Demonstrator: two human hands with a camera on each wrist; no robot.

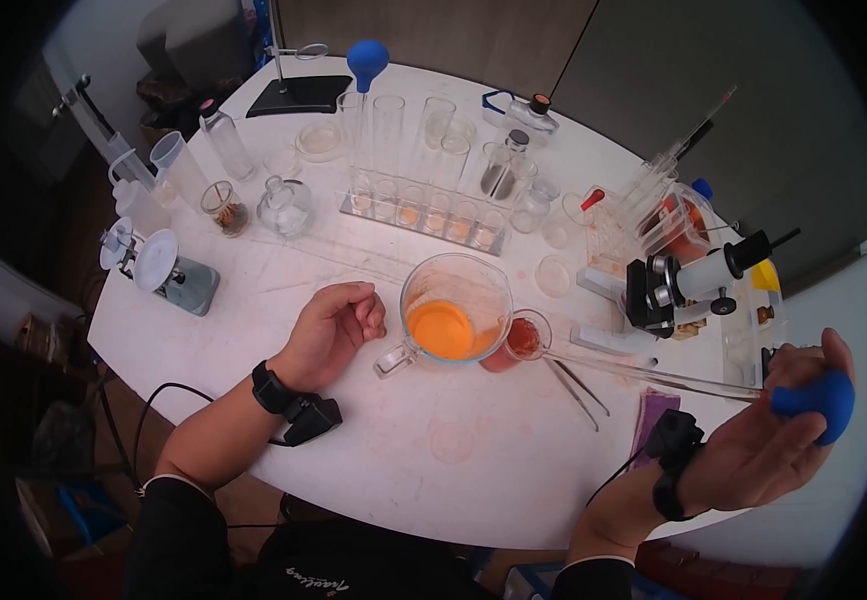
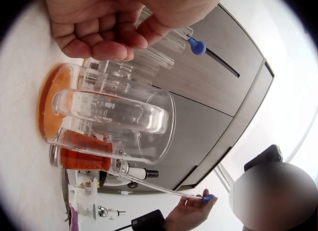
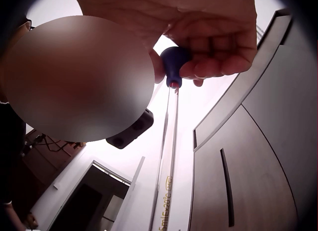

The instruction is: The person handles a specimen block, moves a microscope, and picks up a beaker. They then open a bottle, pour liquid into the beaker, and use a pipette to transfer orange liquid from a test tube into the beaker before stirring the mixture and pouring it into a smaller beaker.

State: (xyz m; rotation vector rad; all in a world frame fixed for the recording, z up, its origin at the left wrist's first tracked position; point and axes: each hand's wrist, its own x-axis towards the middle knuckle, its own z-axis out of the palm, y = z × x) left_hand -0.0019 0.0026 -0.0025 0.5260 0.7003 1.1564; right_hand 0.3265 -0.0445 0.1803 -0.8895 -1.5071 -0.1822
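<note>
My right hand (image 1: 769,445) holds the blue rubber bulb (image 1: 828,405) of a long glass pipette (image 1: 654,376), thumb and fingers round the bulb in the right wrist view. The pipette slants down to a small beaker of red-orange liquid (image 1: 522,340). Touching or close beside that beaker stands a large glass jug (image 1: 457,277) with orange liquid (image 1: 440,330) at its bottom, its handle (image 2: 109,112) towards the left wrist camera. My left hand (image 1: 329,335) rests left of the jug, fingers loosely curled, holding nothing.
Metal tweezers (image 1: 576,393) lie in front of the small beaker. Behind the jug stands a rack of test tubes (image 1: 422,222). A microscope (image 1: 689,285) is at the right, a balance (image 1: 179,277) at the left, with bottles and a flask (image 1: 285,208) near it.
</note>
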